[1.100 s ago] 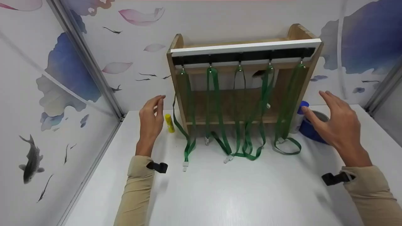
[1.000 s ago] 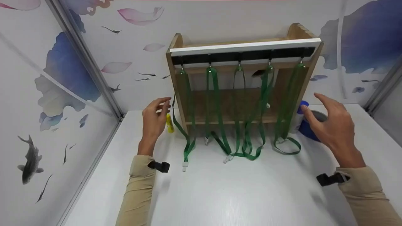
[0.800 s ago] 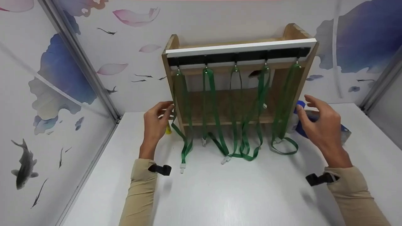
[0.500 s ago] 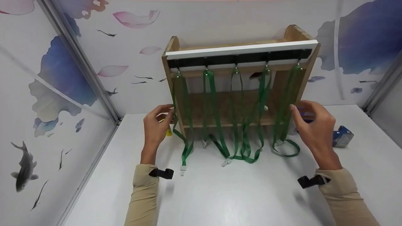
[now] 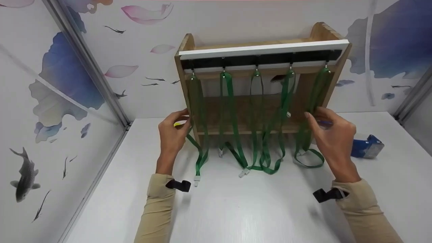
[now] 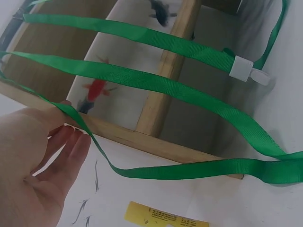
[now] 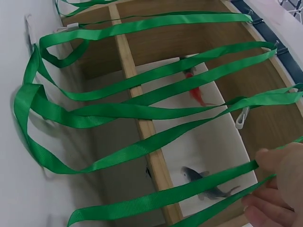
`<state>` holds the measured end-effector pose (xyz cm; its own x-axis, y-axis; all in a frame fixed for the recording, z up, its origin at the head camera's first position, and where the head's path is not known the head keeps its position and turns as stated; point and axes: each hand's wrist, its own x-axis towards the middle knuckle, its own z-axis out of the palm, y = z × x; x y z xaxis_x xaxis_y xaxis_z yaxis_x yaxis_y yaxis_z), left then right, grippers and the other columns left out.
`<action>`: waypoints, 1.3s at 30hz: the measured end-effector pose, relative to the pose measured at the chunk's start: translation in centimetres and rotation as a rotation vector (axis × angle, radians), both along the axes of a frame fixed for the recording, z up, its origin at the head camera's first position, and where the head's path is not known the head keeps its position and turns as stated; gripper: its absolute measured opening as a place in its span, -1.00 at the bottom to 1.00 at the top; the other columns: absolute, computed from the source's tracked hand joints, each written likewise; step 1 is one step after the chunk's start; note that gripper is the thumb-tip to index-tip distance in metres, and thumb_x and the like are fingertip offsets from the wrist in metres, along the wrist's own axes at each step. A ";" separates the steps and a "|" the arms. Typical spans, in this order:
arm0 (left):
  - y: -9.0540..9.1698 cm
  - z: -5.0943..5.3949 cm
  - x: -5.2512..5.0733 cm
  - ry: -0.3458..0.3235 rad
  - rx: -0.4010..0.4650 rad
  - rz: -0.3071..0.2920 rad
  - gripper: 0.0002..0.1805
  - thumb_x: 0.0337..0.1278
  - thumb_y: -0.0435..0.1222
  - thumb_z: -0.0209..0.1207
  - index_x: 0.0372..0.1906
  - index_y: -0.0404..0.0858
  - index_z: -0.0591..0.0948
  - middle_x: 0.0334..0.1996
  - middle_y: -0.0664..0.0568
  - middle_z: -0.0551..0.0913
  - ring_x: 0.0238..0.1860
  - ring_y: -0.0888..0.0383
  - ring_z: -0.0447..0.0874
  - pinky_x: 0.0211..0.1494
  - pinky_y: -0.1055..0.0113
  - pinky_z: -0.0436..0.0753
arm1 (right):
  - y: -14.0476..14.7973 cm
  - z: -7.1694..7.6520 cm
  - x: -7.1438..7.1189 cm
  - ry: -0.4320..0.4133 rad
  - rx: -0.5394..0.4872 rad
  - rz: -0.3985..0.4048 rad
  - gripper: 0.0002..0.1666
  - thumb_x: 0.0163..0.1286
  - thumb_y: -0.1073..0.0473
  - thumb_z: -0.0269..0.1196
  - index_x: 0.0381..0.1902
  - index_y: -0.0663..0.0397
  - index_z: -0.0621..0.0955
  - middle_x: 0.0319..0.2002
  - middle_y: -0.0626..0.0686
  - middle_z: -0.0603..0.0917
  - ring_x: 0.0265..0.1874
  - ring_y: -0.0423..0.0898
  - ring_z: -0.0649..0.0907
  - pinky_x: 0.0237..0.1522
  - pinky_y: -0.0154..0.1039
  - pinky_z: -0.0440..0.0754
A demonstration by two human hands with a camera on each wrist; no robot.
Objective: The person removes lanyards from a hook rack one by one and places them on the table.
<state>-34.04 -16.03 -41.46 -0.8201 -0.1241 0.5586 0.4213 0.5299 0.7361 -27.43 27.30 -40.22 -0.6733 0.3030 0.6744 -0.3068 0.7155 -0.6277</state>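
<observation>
Within right hand (image 5: 334,136) was a pinched lanyard (image 7: 208,181), borne by its hook (image 5: 326,63). Left hand (image 5: 171,135) (grip unclear) was at another strap (image 6: 180,171).

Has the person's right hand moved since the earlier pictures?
Yes. In the head view, the right hand has moved left, from right of the wooden rack to its rightmost green strap.

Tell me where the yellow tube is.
In the head view, the yellow tube is left of the wooden rack, mostly hidden behind the left hand.
</observation>
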 end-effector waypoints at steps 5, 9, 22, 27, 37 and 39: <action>-0.1 -0.1 0.1 -0.014 0.008 0.005 -0.65 0.44 -0.29 0.39 0.25 -0.13 0.77 0.18 0.01 0.83 0.13 0.03 0.85 0.17 0.05 0.86 | -0.3 0.0 -0.1 -0.006 -0.019 0.019 -0.60 0.49 0.05 0.46 0.17 0.14 0.80 0.06 0.21 0.87 0.00 0.25 0.87 -0.04 -0.82 0.45; 0.0 -0.2 0.1 -0.023 0.013 0.003 -0.67 0.44 -0.28 0.39 0.23 -0.15 0.78 0.16 0.00 0.84 0.15 0.03 0.85 0.19 0.03 0.85 | -0.7 -0.2 -0.1 -0.010 0.001 0.018 -0.57 0.47 0.01 0.49 0.17 0.13 0.81 0.06 0.20 0.87 0.00 0.24 0.87 -0.04 -0.82 0.44; 0.1 -0.5 0.0 -0.019 0.003 0.003 -0.69 0.44 -0.28 0.39 0.21 -0.15 0.79 0.13 0.00 0.85 0.15 0.02 0.86 0.33 0.02 0.78 | -0.2 -1.0 -0.5 -0.026 -0.028 -0.010 -0.49 0.50 -0.02 0.45 0.25 0.15 0.76 0.10 0.19 0.85 0.04 0.16 0.87 -0.03 -0.79 0.51; 0.3 -0.5 0.0 -0.011 0.004 -0.018 -0.69 0.45 -0.26 0.39 0.20 -0.15 0.79 0.14 -0.01 0.85 0.15 0.02 0.86 0.27 0.03 0.82 | 0.2 -1.1 -0.6 -0.038 -0.047 -0.025 -0.49 0.50 -0.02 0.45 0.27 0.11 0.75 0.11 0.18 0.85 0.06 0.17 0.86 -0.02 -0.76 0.54; 0.2 -0.3 -0.2 0.006 0.002 -0.022 -0.70 0.46 -0.27 0.38 0.20 -0.12 0.79 0.16 0.04 0.85 0.13 0.06 0.86 0.29 0.09 0.81 | 0.5 -0.1 -0.6 0.119 -0.118 0.003 -0.72 0.49 0.18 0.44 0.11 0.01 0.85 -0.01 0.15 0.88 -0.11 -0.54 0.79 -0.10 -0.72 0.61; 0.1 -0.3 -0.2 0.000 0.000 -0.020 -0.70 0.46 -0.26 0.38 0.20 -0.12 0.79 0.16 0.04 0.85 0.13 0.07 0.86 0.29 0.10 0.81 | 0.5 0.3 -0.5 0.217 -0.154 0.035 -0.71 0.45 0.25 0.44 0.09 -0.07 0.85 -0.05 0.19 0.88 -0.21 -0.68 0.73 -0.14 -0.70 0.64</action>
<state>-34.23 -15.94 -41.77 -0.8224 -0.1080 0.5585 0.4315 0.5213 0.7362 -27.93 27.83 -39.88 -0.5298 0.3923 0.7519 -0.4687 0.6035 -0.6451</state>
